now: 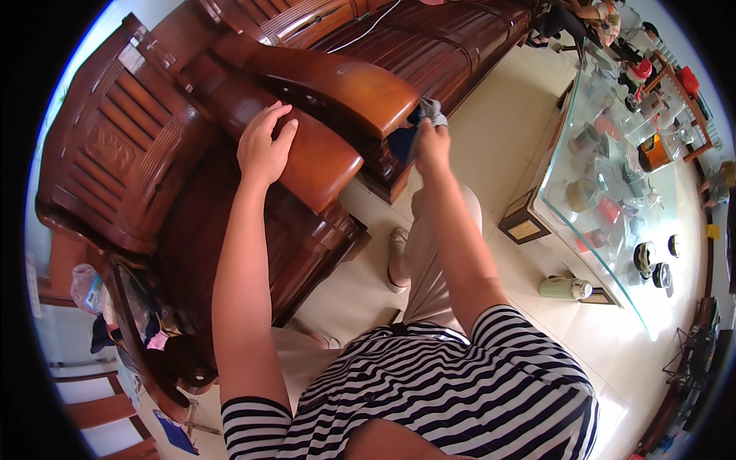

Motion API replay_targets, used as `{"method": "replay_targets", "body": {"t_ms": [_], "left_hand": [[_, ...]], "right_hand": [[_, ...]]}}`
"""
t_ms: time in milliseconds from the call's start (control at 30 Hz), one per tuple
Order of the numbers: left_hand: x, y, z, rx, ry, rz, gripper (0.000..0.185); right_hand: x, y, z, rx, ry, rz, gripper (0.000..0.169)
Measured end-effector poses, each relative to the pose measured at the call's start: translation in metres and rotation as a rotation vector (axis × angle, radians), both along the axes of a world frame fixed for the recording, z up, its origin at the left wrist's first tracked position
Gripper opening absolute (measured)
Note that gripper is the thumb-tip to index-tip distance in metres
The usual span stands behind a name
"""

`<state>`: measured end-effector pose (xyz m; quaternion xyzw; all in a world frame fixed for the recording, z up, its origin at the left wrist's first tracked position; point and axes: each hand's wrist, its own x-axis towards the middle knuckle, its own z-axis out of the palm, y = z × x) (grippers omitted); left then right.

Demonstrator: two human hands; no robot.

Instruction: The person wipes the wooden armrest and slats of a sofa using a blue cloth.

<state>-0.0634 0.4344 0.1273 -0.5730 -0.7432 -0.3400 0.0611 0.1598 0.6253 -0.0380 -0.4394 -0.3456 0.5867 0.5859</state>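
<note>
My left hand (267,144) rests on the armrest (322,155) of a carved wooden armchair, thumb apart from the fingers and nothing in its grip. A grey cloth (432,110) is bunched in my right hand (432,146), just past the front end of the neighbouring wooden sofa's armrest (368,95). Dark blue material (401,144) shows beside that hand, below the armrest's tip; whether it belongs to the cloth I cannot tell. The two armrests lie side by side with a narrow dark gap between them.
A glass-topped table (566,172) with jars and cups stands at the right. By its base is a pale green vacuum flask (563,288). A white cable (374,26) crosses the sofa. Bags and cloths (138,316) lie left of the armchair. A person (592,23) sits at the far end.
</note>
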Motion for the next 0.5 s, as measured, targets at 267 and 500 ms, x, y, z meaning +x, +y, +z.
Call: {"method": "replay_targets", "body": {"t_ms": [267, 500], "left_hand": [[-0.006, -0.004, 0.001, -0.011, 0.011, 0.004, 0.036], [-0.005, 0.005, 0.004, -0.033, -0.021, -0.044, 0.036]], "right_hand": [[-0.087, -0.068, -0.019, 0.580, -0.408, -0.299, 0.049], [-0.032, -0.068, -0.108, -0.159, -0.622, 0.098, 0.040]]}}
